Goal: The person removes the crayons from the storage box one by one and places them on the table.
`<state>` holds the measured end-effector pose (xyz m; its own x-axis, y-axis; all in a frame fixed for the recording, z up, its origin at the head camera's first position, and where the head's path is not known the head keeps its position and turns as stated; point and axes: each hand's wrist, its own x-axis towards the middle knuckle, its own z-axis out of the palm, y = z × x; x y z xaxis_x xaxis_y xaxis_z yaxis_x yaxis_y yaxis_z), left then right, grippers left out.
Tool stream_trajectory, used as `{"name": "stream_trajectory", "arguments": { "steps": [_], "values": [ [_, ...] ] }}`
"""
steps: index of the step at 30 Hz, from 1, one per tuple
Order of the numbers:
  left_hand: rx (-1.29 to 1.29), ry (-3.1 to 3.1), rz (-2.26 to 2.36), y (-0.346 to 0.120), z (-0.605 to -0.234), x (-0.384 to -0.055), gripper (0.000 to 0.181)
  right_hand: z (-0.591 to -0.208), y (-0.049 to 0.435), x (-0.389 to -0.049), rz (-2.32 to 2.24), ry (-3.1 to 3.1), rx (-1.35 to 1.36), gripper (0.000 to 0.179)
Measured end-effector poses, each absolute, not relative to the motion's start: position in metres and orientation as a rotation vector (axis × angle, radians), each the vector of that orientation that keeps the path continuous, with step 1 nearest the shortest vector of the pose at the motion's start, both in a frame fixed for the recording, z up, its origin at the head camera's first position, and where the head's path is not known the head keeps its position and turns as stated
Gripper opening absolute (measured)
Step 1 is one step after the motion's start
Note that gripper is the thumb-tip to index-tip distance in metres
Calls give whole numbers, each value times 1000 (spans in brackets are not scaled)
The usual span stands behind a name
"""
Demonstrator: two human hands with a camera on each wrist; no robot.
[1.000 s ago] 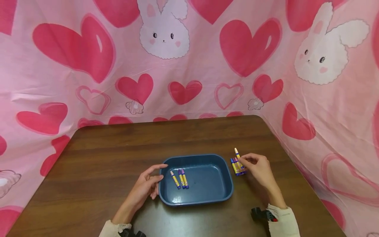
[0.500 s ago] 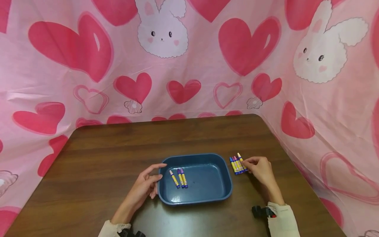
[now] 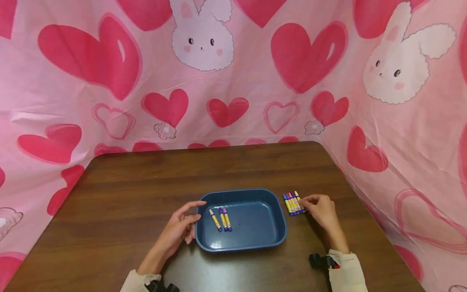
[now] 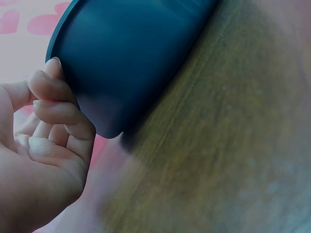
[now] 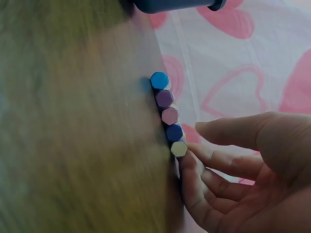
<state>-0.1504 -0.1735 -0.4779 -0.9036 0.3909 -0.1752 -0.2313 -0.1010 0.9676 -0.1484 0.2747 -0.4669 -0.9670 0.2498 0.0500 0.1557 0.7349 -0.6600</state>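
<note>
A dark blue tray point(image 3: 240, 247) stands on the table. At its left end, my left hand point(image 3: 178, 227) holds the rim; the left wrist view has the fingers point(image 4: 63, 111) bent against the outer wall. Three crayons lie in the tray's left part: a pale peach crayon point(image 3: 215, 220) slightly apart from two purplish crayons point(image 3: 225, 220). To the right of the tray, several crayons point(image 3: 292, 204) lie side by side. The fingers of my right hand point(image 3: 321, 209) touch the outermost cream crayon point(image 5: 179, 149) in this row, while the thumb is lifted away from it.
The brown wooden table point(image 3: 175, 174) reaches back to a pink cloth point(image 3: 226, 89) with hearts and rabbits, which also hangs along the right side. A black wrist camera point(image 3: 319, 260) is strapped on the right wrist.
My right hand has lowered the cream crayon against the right end of the row, and the thumb now stands off it. The left hand and tray have stayed in place.
</note>
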Motion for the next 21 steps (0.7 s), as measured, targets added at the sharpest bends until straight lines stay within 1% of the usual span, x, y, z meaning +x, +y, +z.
{"name": "stream_trajectory", "arguments": {
  "steps": [5, 9, 21],
  "values": [
    [169, 1752, 2063, -173, -479, -151, 44, -470, 275, -148, 1011, -2793, -264, 12],
    [156, 1749, 2066, -173, -480, -151, 44, -471, 275, -149, 1016, -2784, -229, 9],
    [141, 1761, 2058, -172, -479, -151, 43, -470, 274, -148, 999, -2788, -241, 10]
  ]
}}
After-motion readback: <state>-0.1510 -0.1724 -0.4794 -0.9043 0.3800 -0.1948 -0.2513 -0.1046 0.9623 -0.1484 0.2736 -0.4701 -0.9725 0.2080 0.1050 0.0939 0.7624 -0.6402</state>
